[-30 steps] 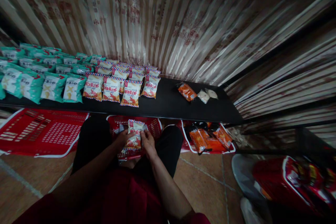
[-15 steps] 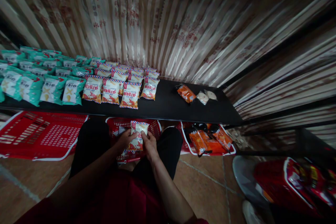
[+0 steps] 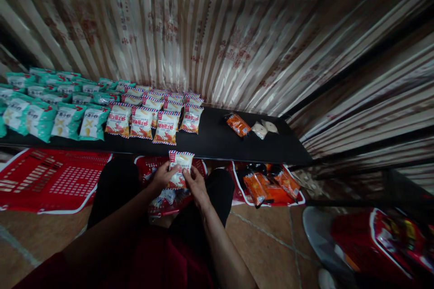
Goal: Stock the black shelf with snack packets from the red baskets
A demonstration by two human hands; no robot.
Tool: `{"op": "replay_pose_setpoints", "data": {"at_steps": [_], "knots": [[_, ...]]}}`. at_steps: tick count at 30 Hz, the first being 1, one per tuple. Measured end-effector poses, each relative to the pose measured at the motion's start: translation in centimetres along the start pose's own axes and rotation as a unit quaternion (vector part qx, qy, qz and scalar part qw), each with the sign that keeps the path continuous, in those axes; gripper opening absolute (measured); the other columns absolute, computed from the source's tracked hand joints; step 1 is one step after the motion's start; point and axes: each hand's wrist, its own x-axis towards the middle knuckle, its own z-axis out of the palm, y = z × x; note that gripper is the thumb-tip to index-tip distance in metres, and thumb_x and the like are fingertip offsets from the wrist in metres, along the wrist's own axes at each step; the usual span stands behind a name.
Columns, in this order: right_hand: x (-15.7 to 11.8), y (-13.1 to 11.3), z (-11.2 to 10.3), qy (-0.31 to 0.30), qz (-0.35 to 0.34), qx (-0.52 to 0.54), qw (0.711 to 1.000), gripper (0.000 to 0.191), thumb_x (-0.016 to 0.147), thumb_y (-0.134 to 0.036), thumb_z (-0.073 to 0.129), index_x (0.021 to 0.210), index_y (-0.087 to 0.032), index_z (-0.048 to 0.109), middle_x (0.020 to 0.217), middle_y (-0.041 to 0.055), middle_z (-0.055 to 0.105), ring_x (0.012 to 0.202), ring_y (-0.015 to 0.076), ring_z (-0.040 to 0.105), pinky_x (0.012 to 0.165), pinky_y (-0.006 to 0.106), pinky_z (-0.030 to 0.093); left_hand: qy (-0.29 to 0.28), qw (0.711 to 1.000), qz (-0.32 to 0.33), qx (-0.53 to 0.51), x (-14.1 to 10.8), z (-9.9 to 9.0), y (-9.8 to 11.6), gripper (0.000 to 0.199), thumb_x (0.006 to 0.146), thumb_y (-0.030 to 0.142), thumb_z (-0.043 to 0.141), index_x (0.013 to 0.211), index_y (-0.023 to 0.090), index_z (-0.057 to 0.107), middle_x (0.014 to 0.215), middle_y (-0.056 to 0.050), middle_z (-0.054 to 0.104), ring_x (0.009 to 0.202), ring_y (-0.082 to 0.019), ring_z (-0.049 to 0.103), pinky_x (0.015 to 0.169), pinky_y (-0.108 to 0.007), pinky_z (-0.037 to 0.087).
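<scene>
Curtain cloth in pleated cream and brown stripes (image 3: pixel 190 31) backs a long, flat black shelf (image 3: pixel 217 132), below which sits a red plastic basket with openwork sides (image 3: pixel 200 167). Above that basket, near the shelf's front edge, the left hand (image 3: pixel 162 177) and right hand (image 3: pixel 197 184) grasp one white-and-orange, pillow-shaped plastic packet with striped ends (image 3: pixel 181 161), one at each side, thumbs on its front; the fingers behind it are hidden. Handling it well likely calls for a light, even pinch at both sides, since hard squeezing could crease the film or crush the contents, and for level wrists so it stays square. Its printed face is turned to the wearer; its long axis runs from the body toward the shelf, the upper striped end pointing shelfward and leaning slightly right.
</scene>
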Motion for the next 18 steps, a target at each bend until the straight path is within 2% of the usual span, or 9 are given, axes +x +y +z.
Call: {"op": "replay_pose_setpoints", "data": {"at_steps": [6,11,18], "knots": [[0.3,-1.4,-0.7,-0.048,-0.005,0.007,0.999,0.046,0.067,-0.044,0.07,0.103,-0.018,0.061,0.095,0.005,0.07,0.082,0.0204,0.066,0.08,0.034,0.051,-0.013,0.998,0.046,0.037,1.4,0.4,1.0,0.051,0.06,0.052,0.072,0.091,0.012,0.061,0.08,-0.005,0.07,0.066,-0.017,0.063,0.06,-0.026,0.049],[1.4,-1.9,-1.3,-0.025,-0.017,0.002,1.0,0.044,0.067,-0.042,0.07,0.102,-0.017,0.061,0.088,0.0045,0.071,0.077,0.0205,0.066,0.075,0.034,0.052,-0.041,0.998,0.047,0.022,1.9,1.4,2.1,0.054,0.061,0.053,0.071,0.095,0.013,0.059,0.084,-0.007,0.07,0.073,-0.019,0.065,0.066,-0.029,0.051],[3.2,-2.1,-1.8,-0.013,-0.034,-0.026,0.999,0.043,0.066,-0.043,0.069,0.1,-0.018,0.062,0.088,0.0039,0.071,0.072,0.0191,0.065,0.073,0.033,0.051,-0.02,0.995,0.084,0.043,3.3,1.9,1.9,0.05,0.065,0.051,0.069,0.095,0.013,0.057,0.092,-0.009,0.069,0.082,-0.02,0.065,0.075,-0.033,0.052]]}}
